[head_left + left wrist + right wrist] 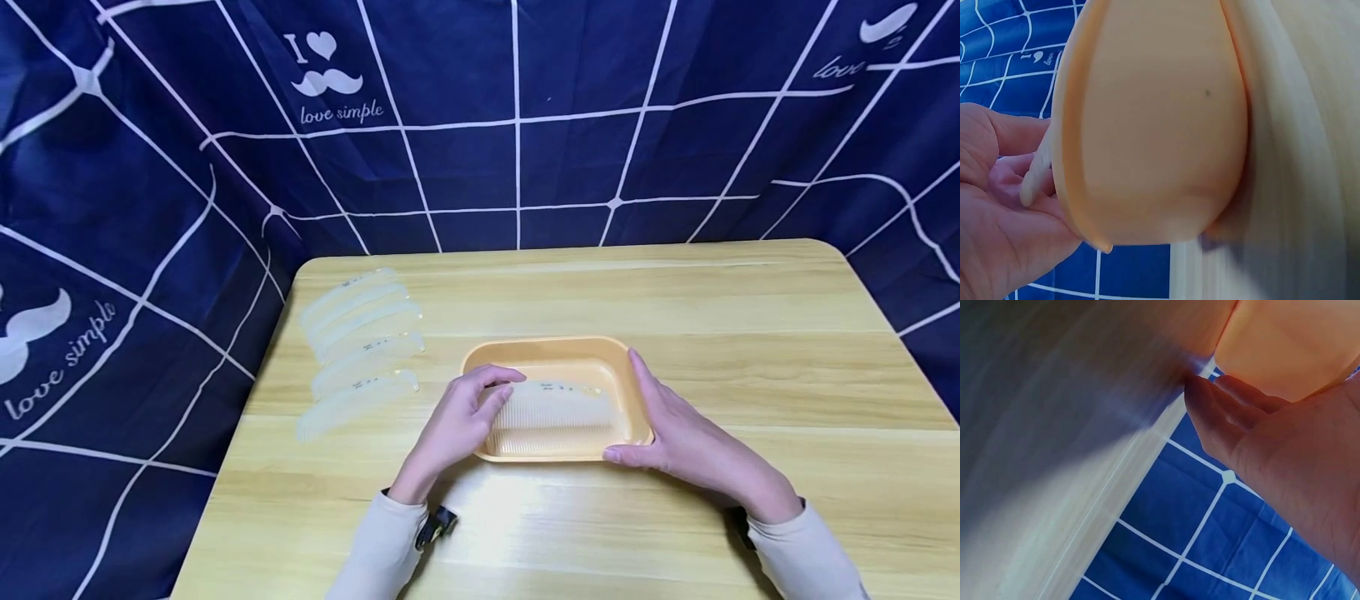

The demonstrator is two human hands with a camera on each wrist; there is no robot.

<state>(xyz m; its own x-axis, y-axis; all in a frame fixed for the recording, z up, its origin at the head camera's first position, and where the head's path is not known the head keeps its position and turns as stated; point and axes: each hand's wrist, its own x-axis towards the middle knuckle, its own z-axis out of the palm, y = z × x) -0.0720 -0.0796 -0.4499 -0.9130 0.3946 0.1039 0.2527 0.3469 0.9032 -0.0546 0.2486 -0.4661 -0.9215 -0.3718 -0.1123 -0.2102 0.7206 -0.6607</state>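
Note:
A pale translucent comb (558, 408) lies over the inside of an orange plastic box (555, 343), its teeth toward the person. My left hand (467, 417) pinches the comb's left end between thumb and fingers at the box's left side. In the left wrist view the comb's end (1036, 181) pokes out from the left hand (1004, 206) beside the box's outer wall (1160, 125). My right hand (678, 429) grips the box's right end, thumb at the near corner and fingers along the far side. From the right wrist, the right hand (1291, 444) is against the box (1285, 350).
Several more translucent combs (356, 404) lie in a column on the left of the wooden table (750, 350). A dark blue cloth (465, 167) with white lines hangs behind the table and at both sides.

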